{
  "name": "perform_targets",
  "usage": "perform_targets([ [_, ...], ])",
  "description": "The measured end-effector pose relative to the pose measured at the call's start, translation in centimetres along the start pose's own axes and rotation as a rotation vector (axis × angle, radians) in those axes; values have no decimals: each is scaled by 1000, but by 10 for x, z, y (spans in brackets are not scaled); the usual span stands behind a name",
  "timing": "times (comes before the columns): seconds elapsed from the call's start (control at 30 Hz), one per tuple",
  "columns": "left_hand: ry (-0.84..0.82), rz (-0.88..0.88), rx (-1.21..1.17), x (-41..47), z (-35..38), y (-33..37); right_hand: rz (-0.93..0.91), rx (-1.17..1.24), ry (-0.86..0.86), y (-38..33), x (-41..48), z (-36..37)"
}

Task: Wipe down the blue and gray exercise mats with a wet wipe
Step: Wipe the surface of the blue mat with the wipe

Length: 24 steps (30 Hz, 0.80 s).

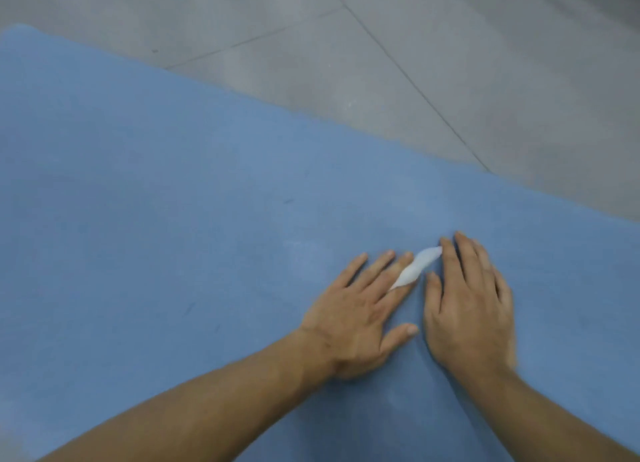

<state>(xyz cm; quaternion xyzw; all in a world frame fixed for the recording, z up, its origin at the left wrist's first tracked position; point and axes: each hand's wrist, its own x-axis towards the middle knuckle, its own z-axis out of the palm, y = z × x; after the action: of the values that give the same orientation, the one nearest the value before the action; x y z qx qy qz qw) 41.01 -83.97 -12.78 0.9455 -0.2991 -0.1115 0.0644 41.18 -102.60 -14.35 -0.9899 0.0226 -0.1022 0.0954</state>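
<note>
The blue exercise mat (173,202) fills most of the view, its far edge running diagonally from upper left to right. My left hand (360,309) lies flat on the mat with straight, spread fingers. A white wet wipe (415,266), twisted into a strip, lies across its index finger and reaches toward my right hand (467,306). The right hand also rests flat on the mat, its fingertips beside the wipe's far end. The frame is blurred. No gray mat is in view.
Grey tiled floor (450,46) with thin dark joint lines lies beyond the mat's far edge. A few small dark marks (188,309) show on the mat left of my hands.
</note>
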Motion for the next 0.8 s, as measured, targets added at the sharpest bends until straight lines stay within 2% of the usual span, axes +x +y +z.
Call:
perform_targets([
  [0.27,-132,68,83,30,-30,-94,21,-6,-24,0,1,2],
  [0.47,-200,-98,187,55,-70,-194,30,-7,5,-2,4,0],
  [0.53,-189,-214,177,65,-82,-223,39,-4,20,-3,6,-1],
  [0.6,-177,-254,126,72,-89,-238,41,-13,20,-4,7,-2],
  [0.8,-157,-18,52,78,-71,-197,39,-44,-66,-3,8,-3],
])
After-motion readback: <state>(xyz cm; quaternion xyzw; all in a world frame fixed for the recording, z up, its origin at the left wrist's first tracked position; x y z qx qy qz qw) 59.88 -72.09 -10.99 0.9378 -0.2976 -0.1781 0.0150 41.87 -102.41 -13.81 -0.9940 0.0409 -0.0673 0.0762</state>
